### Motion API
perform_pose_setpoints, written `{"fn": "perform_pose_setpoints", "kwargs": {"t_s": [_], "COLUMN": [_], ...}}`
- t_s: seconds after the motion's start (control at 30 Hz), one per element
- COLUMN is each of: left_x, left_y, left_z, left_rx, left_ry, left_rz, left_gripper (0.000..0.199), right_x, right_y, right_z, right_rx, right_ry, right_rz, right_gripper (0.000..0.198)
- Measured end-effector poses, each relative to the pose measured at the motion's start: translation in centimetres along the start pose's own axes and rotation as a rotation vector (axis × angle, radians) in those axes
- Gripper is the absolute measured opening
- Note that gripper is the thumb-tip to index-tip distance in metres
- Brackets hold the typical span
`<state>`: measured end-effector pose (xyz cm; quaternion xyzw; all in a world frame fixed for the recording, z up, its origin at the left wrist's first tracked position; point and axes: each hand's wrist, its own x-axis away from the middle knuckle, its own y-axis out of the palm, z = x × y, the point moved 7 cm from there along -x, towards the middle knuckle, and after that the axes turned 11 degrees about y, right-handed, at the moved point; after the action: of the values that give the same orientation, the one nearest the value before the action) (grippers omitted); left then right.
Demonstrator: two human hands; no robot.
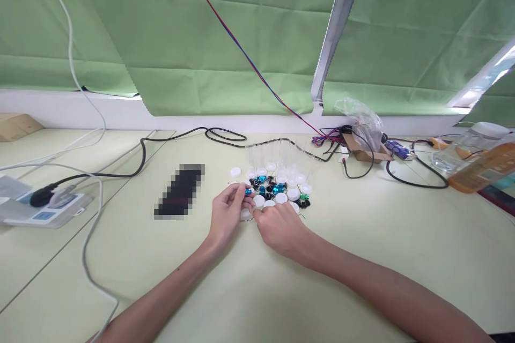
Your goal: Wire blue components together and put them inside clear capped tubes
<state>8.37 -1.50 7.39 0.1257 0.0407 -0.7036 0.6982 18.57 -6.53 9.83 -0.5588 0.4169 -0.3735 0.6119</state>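
Note:
My left hand (229, 213) pinches a small shiny blue metal part (248, 191) between thumb and fingers. Close against it, my right hand (282, 229) is closed, with its curled fingertips near the left fingers; what they grip is too small to make out. Just beyond both hands lies a pile of several white round caps (258, 201), blue metal parts (278, 188) and small black pieces. A green part (304, 197) sits at the pile's right side. Clear plastic tubes (277, 155) stand behind the pile. A thin bent metal piece (302, 216) shows beside my right hand.
A blurred dark object (179, 192) lies left of the pile. Further left is a white power strip (60, 209) with cables. Black cable (137, 163) runs along the back. A cardboard box (364, 151) with a plastic bag and an orange bottle (485, 169) stand at right.

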Motion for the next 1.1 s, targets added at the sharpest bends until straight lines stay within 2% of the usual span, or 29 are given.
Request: {"fn": "perform_pose_setpoints", "kwargs": {"t_s": [0.13,0.2,0.33,0.6,0.77,1.1], "left_x": [0.0,0.1,0.2,0.5,0.6,1.0], "left_y": [-0.1,-0.1,0.1,0.6,1.0,1.5], "left_z": [0.0,-0.1,0.0,-0.1,-0.4,-0.8], "left_rx": [-0.004,0.000,-0.010,-0.042,-0.050,0.009], "left_ry": [0.008,0.008,0.002,-0.031,-0.040,-0.060], "left_rz": [0.014,0.005,-0.011,-0.070,-0.101,-0.113], "left_gripper": [0.033,0.033,0.033,0.031,0.031,0.034], "right_x": [1.0,1.6,2.5,3.1,3.1,2.6], "right_y": [0.1,0.1,0.4,0.4,0.4,1.9], "right_z": [0.1,0.3,0.6,1.9,3.3,4.7], "right_rx": [-0.114,-0.204,-0.412,-0.830,-0.979,-1.252], "right_ry": [-0.037,-0.070,-0.138,-0.121,-0.059,0.108], "right_rz": [0.269,0.419,0.612,0.657,0.741,0.656], "right_gripper": [0.012,0.016,0.020,0.009,0.011,0.011]}}
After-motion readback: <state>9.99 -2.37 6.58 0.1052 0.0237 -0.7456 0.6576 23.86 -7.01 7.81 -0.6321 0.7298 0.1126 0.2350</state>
